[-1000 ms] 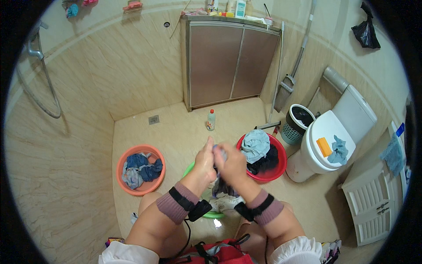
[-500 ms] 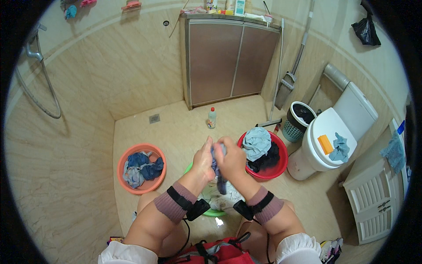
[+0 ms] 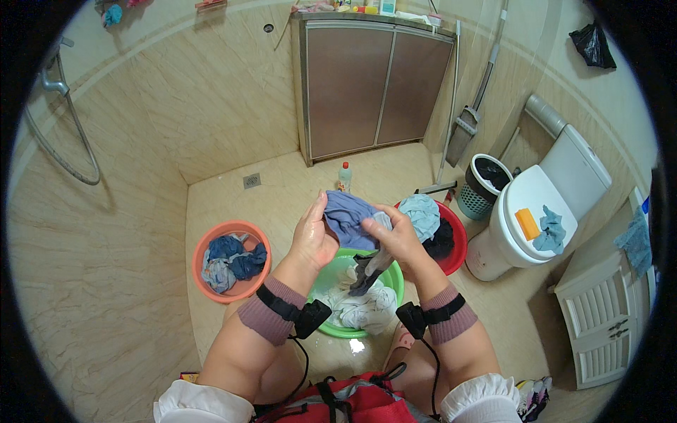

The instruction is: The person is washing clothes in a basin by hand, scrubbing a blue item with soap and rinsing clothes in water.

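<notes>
Between my hands, above the green basin [image 3: 400, 278], hangs a wet-looking blue-grey garment [image 3: 349, 220] with a lighter grey and dark trailing end. My left hand [image 3: 312, 234] grips its left edge between thumb and fingers. At its right side my right hand [image 3: 400, 236] pinches the cloth, thumb on top. The exact kind of garment cannot be made out. White clothes [image 3: 361, 307] lie bunched in the green basin below, with some water around them.
An orange basin [image 3: 199, 276] of blue clothes stands left; a red basin [image 3: 460, 243] with light blue and black clothes is right. Beyond are a red-capped bottle [image 3: 345, 178], a bin [image 3: 477, 199], a squeegee [image 3: 436, 188] and a toilet [image 3: 509, 236] with an orange block [image 3: 527, 224] on its lid.
The garment was squeezed into a narrow bundle between my hands; now it is spread out wider. My hands have moved apart, uncovering more of the green basin.
</notes>
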`<action>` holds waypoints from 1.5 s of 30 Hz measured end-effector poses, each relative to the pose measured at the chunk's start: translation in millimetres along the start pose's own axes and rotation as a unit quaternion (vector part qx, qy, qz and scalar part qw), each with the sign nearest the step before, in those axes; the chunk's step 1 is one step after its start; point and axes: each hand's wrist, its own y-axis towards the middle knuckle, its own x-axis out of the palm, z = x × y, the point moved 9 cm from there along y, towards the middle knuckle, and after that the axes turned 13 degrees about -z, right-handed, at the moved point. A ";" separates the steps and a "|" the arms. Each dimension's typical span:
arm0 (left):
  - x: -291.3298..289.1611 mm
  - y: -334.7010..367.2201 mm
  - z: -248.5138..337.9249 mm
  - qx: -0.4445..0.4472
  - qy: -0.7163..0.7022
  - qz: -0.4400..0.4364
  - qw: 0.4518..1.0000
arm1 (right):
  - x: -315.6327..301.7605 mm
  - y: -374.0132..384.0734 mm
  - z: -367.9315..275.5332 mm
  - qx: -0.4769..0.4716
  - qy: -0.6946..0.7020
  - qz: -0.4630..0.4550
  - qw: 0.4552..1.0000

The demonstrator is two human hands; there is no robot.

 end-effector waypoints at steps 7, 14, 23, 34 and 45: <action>-54.5 6.5 -12.8 0.008 0.063 0.160 0.985 | 42.4 -35.2 -52.0 -0.200 -0.289 0.083 0.933; 3.8 -11.2 -76.9 -0.092 -0.005 0.128 0.987 | 1.8 -28.4 -48.8 -0.145 -0.414 0.242 0.866; 4.8 -20.9 -77.9 -0.125 -0.027 0.209 0.969 | 26.5 -37.4 -41.4 -0.229 -0.415 0.179 0.862; 3.3 -23.1 -78.4 -0.111 0.037 0.128 0.985 | 6.6 -29.4 -35.9 -0.186 -0.417 0.206 0.865; -28.0 -26.7 -69.3 -0.201 0.107 0.208 0.951 | 27.6 -38.5 -57.5 -0.244 -0.409 0.162 0.864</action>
